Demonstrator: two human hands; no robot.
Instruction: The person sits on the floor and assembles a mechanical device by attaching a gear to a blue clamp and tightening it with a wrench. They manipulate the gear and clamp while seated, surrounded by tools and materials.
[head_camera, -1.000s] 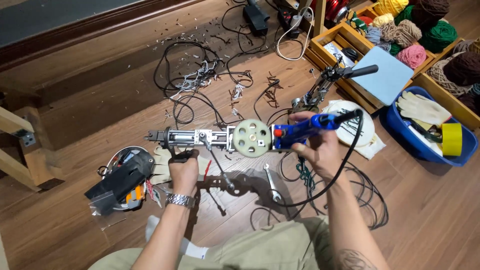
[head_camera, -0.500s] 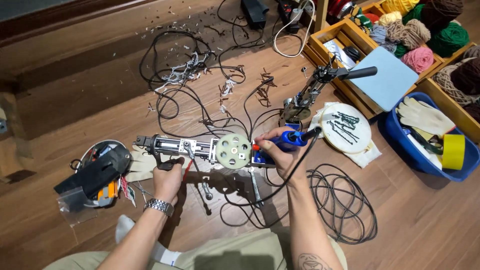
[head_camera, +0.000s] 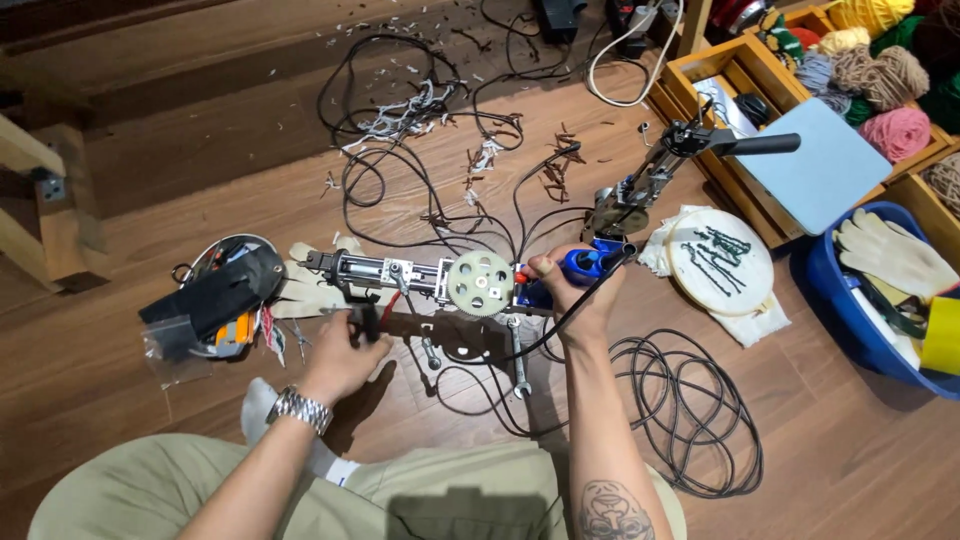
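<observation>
While my right hand clamps the tufting gun's blue handle, my left hand pinches a black key at its frame; a careful turn comes next, I judge.

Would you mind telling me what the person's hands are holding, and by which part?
Both hold one tufting gun: the right hand grips its blue rear handle, the left hand its black front grip underneath.

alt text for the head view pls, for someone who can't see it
A seated person holds a metal tufting machine above a wooden floor, right hand on its blue handle, left hand by its black grip. Cables, yarn balls and an embroidery hoop lie around.
</observation>
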